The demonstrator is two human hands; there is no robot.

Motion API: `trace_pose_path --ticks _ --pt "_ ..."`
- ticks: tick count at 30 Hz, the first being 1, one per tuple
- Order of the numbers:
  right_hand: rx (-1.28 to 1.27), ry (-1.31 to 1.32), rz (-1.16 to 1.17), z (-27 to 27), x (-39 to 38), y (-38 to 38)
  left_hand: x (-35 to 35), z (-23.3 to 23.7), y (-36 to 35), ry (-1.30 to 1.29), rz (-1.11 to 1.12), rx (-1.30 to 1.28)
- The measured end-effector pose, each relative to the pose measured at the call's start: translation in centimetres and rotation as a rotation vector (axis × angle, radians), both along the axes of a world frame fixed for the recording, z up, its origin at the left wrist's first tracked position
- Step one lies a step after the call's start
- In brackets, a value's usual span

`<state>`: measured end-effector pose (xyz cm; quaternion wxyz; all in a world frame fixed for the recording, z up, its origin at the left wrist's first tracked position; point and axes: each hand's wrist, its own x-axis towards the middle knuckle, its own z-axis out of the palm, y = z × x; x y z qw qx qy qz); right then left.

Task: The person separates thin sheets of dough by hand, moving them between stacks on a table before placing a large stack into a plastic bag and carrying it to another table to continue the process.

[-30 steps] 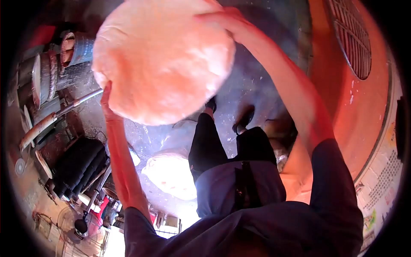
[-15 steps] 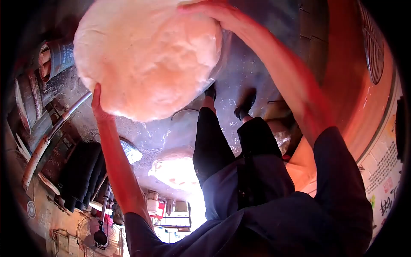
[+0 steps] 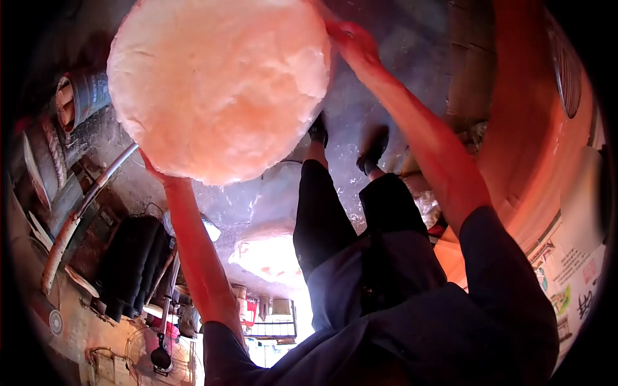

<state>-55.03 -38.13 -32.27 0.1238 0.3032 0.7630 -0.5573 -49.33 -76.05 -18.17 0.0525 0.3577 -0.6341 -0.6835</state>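
A large, round, puffy white mass [image 3: 219, 96], lit pinkish-orange, is held up in front of me and fills the upper left of the head view. It looks soft and lumpy; I cannot make out its kind. My left hand [image 3: 161, 172] grips its lower left edge, with the fingers mostly hidden behind it. At the upper right edge my right hand [image 3: 354, 44] holds its side; its fingers are curled and partly blurred. Below, a second pale, brightly lit lump [image 3: 270, 254] lies near the floor.
To the left are a metal bucket [image 3: 90, 96], a long pole [image 3: 71, 222], and a dark padded roll [image 3: 132, 264]. A wire-guarded fan [image 3: 158, 354] appears at lower left. A large curved orange-lit surface [image 3: 528, 161] runs along the right. My feet stand on the grey floor [image 3: 225, 206].
My right hand has slid from the top of the white mass to its right edge. The mass has turned slightly to face me, and my left fingers have gone behind it.
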Motion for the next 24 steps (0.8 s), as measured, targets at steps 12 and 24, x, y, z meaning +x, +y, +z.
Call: trace_pose_path --ticks 12,24 --pt "-0.481 -0.168 -0.281 9.5 8.5 -1.4 7.3 -8.1 -7.5 0.092 -0.069 0.167" --pt "0.007 -0.227 0.308 14.5 7.8 -0.6 12.8 -1.8 -1.3 -0.107 0.141 0.042"
